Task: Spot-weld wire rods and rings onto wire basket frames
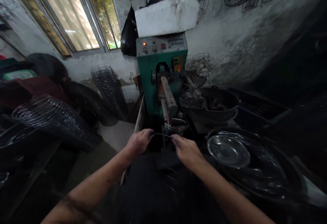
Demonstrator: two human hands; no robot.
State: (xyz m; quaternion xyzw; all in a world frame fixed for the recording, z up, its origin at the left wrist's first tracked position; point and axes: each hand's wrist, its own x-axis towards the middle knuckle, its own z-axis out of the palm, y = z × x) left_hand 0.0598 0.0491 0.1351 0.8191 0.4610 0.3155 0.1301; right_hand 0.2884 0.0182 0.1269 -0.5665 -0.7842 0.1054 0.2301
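Observation:
A thin, slightly curved wire [162,134] stretches between my two hands. My left hand [141,141] is closed on its left end, and my right hand [186,149] pinches its right end. Both hands are in front of and below the arms [167,96] of a green machine [148,81], whose panel has a lit red lamp. Just beyond the wire, a small dark container [176,125] sits under the machine arms. Several thin wire pieces [171,179] lie on the dark surface over my lap.
Stacked wire baskets [56,123] lean at the left, with another stack [107,88] by the wall. At the right are a metal dish [228,151] in a large round basin [270,162] and a dark pan [219,105]. A board edge [139,113] stands left of the machine.

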